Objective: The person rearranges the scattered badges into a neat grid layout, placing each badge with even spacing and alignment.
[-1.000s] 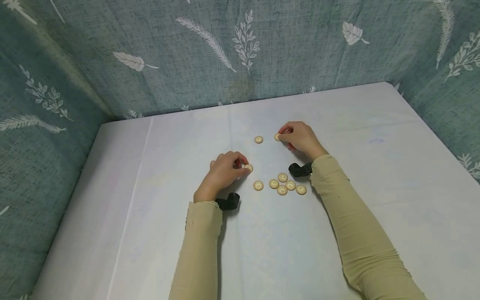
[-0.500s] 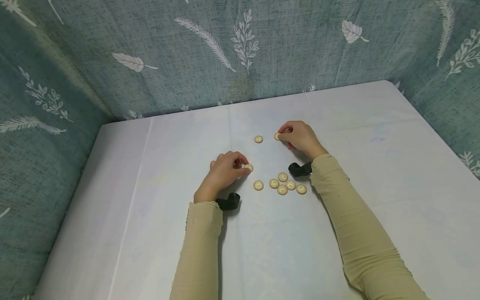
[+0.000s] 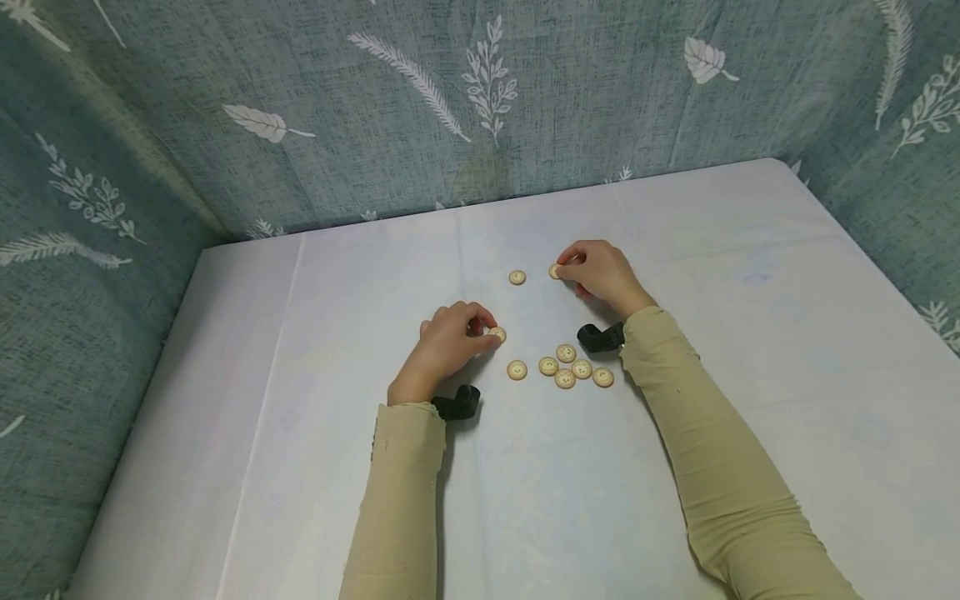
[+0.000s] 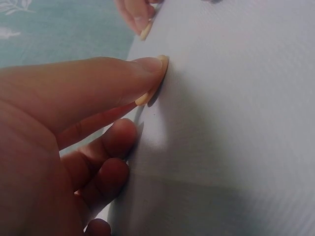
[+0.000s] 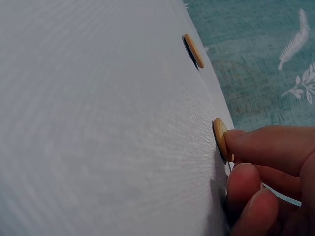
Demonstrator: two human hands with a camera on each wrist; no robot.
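Observation:
Between thumb and forefinger my left hand (image 3: 450, 337) pinches a pale wooden button (image 3: 498, 334) at the tabletop; the left wrist view shows that button (image 4: 158, 81) edge-on under the thumb. Farther back on the right, my right hand (image 3: 602, 275) pinches another wooden button (image 3: 554, 272), whose rim (image 5: 220, 135) shows in the right wrist view. A loose button (image 3: 517, 277) lies flat to the left of the right hand. Just below the left hand's button rests a single button (image 3: 517, 370). Several more buttons (image 3: 565, 379) lie in a cluster to its right.
A white cloth (image 3: 570, 500) covers the table. Patterned green fabric (image 3: 420, 158) rises behind it and at both sides. Black wrist-worn devices (image 3: 459, 403) sit beside both sleeves, the right one (image 3: 600, 337) just above the button cluster.

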